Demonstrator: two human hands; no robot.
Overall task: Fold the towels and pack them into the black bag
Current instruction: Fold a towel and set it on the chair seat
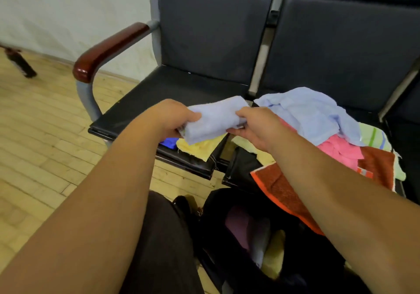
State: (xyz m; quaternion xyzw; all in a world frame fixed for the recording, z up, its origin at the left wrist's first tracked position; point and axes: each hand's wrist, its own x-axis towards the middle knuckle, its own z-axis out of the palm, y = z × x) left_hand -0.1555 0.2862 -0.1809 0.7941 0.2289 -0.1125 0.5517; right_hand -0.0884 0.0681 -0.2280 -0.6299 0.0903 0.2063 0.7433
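1. Folded towel [213, 121]: pale blue, held in the air above the front edge of the left seat [159, 93], toward its front right corner. I judge it light, soft and limp, neither fragile nor slippery. Its layers would fall open if only one end were held.
2. Left hand [172, 117]: fingers curled round the towel's left end. Right hand [256, 125]: pinching the right end, thumb on top.
3. Where to hold, as I judge it: both folded ends at once, or one clamp across the full thickness at the middle.
4. Black bag [216, 207]: on the floor below the front edges of the seats, mouth open, with purple, white and yellow cloth inside. I cannot tell how much room is left.
5. Yellow towel [200, 146]: lies at the left seat's front right corner, just beneath the held towel.
6. Loose pile [313, 116]: on the right seat. A rust towel [279, 187] hangs over that seat's front edge, near the bag's mouth.
7. Moving room: the way down to the bag runs between my forearms, and the rust towel borders it. The armrest [106, 48] stands well apart.
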